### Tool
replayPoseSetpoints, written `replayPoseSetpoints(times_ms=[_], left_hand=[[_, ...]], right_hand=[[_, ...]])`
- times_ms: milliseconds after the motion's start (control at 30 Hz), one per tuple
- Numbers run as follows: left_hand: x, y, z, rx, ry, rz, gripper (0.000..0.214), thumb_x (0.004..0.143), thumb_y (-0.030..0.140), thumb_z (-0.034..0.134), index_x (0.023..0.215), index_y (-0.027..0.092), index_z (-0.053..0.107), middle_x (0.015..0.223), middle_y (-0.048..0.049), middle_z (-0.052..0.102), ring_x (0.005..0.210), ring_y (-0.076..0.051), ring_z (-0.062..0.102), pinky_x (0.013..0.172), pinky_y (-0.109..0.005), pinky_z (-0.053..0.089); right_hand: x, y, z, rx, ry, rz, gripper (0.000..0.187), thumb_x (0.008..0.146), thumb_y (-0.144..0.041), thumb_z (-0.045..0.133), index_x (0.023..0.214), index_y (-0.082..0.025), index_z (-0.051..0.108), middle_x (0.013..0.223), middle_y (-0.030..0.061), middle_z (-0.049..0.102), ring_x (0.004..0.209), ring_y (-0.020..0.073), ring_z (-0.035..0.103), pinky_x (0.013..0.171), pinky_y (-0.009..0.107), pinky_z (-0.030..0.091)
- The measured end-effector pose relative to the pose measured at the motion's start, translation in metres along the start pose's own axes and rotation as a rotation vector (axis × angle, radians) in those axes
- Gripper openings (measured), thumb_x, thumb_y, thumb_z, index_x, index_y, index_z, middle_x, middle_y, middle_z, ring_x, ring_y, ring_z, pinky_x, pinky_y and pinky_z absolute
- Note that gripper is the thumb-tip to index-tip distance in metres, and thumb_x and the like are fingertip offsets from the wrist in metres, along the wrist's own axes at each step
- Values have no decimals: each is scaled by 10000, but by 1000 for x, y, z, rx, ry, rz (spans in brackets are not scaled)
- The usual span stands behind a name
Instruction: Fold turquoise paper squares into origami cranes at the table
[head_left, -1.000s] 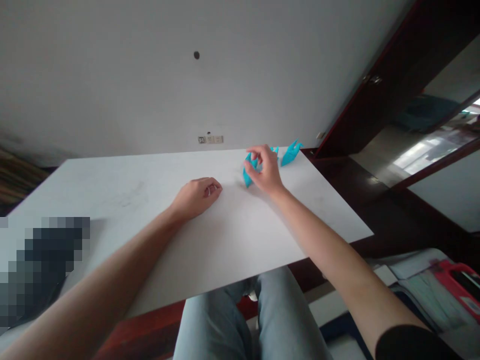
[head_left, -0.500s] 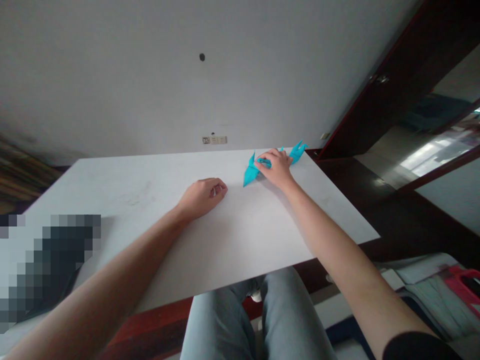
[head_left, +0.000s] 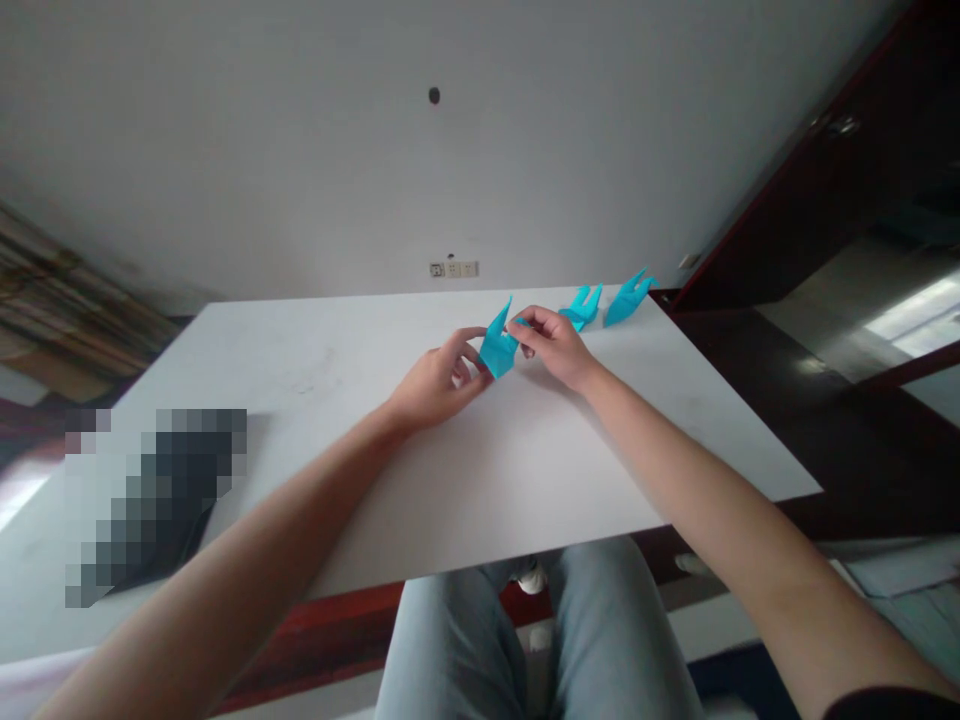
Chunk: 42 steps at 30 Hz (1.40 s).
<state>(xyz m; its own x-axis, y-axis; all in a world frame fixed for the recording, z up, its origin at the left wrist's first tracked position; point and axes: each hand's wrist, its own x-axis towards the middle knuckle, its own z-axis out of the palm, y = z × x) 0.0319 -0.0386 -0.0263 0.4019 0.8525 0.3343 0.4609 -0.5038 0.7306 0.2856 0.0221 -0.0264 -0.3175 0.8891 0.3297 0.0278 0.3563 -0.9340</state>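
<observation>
The right hand point(head_left: 553, 345) pinches a small point at the right side of a bright blue folded-paper figure point(head_left: 496, 350), thumb against curled fingers. The left hand point(head_left: 442, 382) meets the figure from the other side, its thumb and fingers slightly parted at the left edge; whether they grip it or only touch it, I cannot tell. The figure is between the two hands, over the white surface point(head_left: 600, 450), with one long pointed tip standing up; whether its base touches the surface is unclear.

Beyond the right hand, near the far right corner of the surface, rest a second blue paper figure point(head_left: 582, 310) and a third blue paper figure point(head_left: 628, 300), side by side, each with pointed tips upward. A dark, pixelated object point(head_left: 180, 490) lies toward the left end, well apart from them.
</observation>
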Motion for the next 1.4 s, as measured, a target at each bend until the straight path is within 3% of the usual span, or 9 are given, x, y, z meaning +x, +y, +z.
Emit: replayPoseSetpoints(times_ms=[67,167,233,367,500,733,967,1133,1400], left_hand=[[1,1,2,-42,16,-14,454,1033,367,758,1449,203,680,1157,-74,884,832,-165,783,785,-292,589],[4,-1,4,-168,56,-97,273,1113,458,704,1199,198,712,927,-55,838,779,-178,770,775,-308,592],[6,-5,6,-274,83,-143,367,1131,574,691,1120,207,686,845,-43,795,757,-187,764,773,-321,596],[10,-10,6,-395,122,-184,527,1035,729,794,1043,225,641,882,-51,793,758,-185,737,719,-307,576],[11,-8,3,-320,136,-221,520,1046,730,772,984,230,648,855,-44,761,780,-186,688,694,-294,545],[8,-5,1,-228,97,-212,549,1132,752,627,935,239,622,829,-36,729,765,-185,668,735,-306,563],[9,-4,1,-221,90,-224,574,1122,786,631,931,245,613,811,-36,720,768,-195,668,723,-307,576],[8,-2,1,-237,70,-244,641,1116,859,557,877,264,554,725,-3,589,672,-182,553,636,-327,469],[8,-1,2,-188,76,-213,529,1132,710,550,863,255,567,738,-8,594,696,-181,562,648,-317,472]], right_hand=[[-1,2,1,9,-38,16,654,866,-850,966,932,-240,738,761,-46,658,647,127,534,636,301,448],[-2,2,3,52,-120,25,627,866,-809,984,983,-242,744,825,-39,689,676,128,557,654,295,500],[-4,1,5,72,-158,18,593,879,-764,993,1028,-244,749,851,-37,696,699,131,565,670,293,521],[-5,2,6,89,-152,14,527,933,-694,959,1117,-246,750,895,-26,717,693,126,564,657,290,506],[-5,8,3,68,-96,-47,459,941,-571,964,1224,-278,754,888,-45,674,673,128,505,623,289,436],[-8,3,0,-21,-89,-133,494,938,-681,981,1166,-286,790,934,-13,671,698,140,460,618,311,364],[-9,5,2,-98,-99,-128,447,921,-630,991,1122,-271,816,899,-21,681,669,134,461,601,313,359],[-8,4,-1,-164,-104,-140,351,965,-588,951,1043,-260,853,885,5,710,717,165,530,640,329,405],[-12,-4,8,-86,-126,-104,513,952,-736,934,940,-241,801,886,27,733,781,183,583,687,332,457]])
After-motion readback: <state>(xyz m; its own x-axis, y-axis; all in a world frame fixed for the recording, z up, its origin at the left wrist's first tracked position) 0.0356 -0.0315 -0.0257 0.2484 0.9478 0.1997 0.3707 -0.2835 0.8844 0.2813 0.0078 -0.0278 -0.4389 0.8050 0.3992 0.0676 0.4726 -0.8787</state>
